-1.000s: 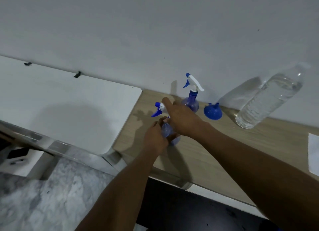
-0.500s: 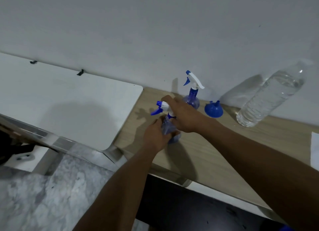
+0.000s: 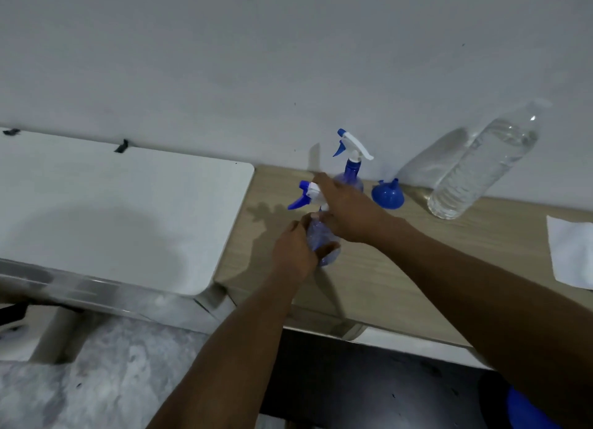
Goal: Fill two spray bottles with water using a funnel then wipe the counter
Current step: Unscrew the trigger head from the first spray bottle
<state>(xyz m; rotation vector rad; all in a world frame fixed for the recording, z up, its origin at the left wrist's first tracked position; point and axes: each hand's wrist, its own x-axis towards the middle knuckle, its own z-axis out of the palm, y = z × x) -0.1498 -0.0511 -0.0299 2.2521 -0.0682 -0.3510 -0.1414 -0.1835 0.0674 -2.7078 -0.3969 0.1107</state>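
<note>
A small blue see-through spray bottle (image 3: 324,242) stands on the wooden counter (image 3: 401,268). My left hand (image 3: 293,250) grips its body from the left. My right hand (image 3: 346,210) is closed over its white and blue trigger head (image 3: 306,194) and neck. A second spray bottle (image 3: 351,162) stands upright against the wall just behind. A blue funnel (image 3: 387,195) lies mouth down to its right. Further right a large clear water bottle (image 3: 484,162) leans against the wall.
A white cloth or paper (image 3: 571,252) lies on the counter at the far right edge. A white board-like surface (image 3: 112,210) adjoins the counter on the left. Marble floor and a dark gap lie below the counter's front edge.
Both hands stay on the near spray bottle. The right hand has shifted slightly on the trigger head and the bottle's body shows a bit more. The view has shifted a little.
</note>
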